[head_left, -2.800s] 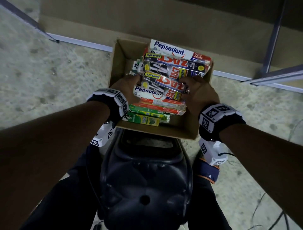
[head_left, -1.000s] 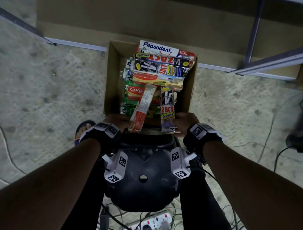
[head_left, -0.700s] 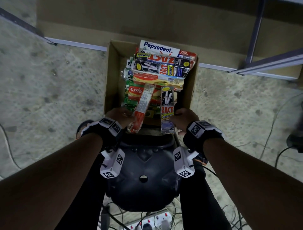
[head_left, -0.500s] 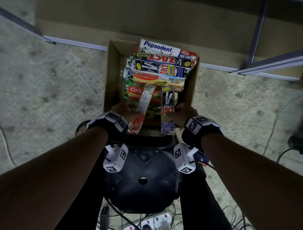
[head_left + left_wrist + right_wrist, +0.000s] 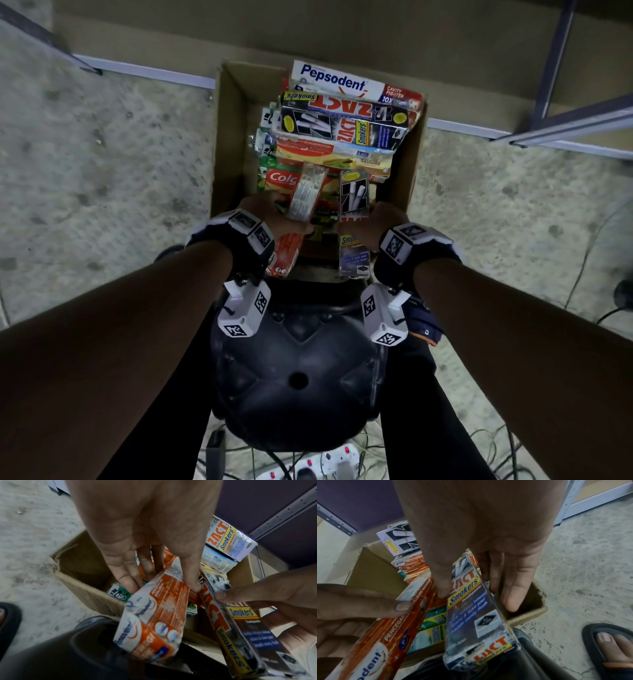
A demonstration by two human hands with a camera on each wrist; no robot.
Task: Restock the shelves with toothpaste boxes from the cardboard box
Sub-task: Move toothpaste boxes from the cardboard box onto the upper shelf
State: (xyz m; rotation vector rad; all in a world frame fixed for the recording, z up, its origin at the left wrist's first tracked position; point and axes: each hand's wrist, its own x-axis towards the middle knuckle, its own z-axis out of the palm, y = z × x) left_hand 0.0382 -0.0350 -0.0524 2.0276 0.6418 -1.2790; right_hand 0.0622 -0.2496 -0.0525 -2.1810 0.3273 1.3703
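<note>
An open cardboard box [image 5: 228,144] on the floor holds a pile of toothpaste boxes, with a white Pepsodent box [image 5: 346,84] and black Zact boxes [image 5: 342,125] on top. My left hand [image 5: 274,216] grips an orange and white Pepsodent box [image 5: 301,209] [image 5: 154,616] [image 5: 388,639], thumb on one side and fingers behind, over the box's near edge. My right hand [image 5: 370,222] pinches a black Zact Smokers box [image 5: 354,219] [image 5: 471,612] [image 5: 240,628] beside it. Both held boxes point lengthwise away from me.
Grey metal shelf rails [image 5: 575,120] and an upright [image 5: 555,54] stand at the back right, a brown shelf board [image 5: 308,27] runs behind the box. A power strip [image 5: 308,466] and cables lie on the concrete floor. My sandalled foot [image 5: 611,649] is right of the box.
Each hand drew one toothpaste box out of the pile toward me; over the last second both hands slid forward along their boxes to grip them nearer the middle.
</note>
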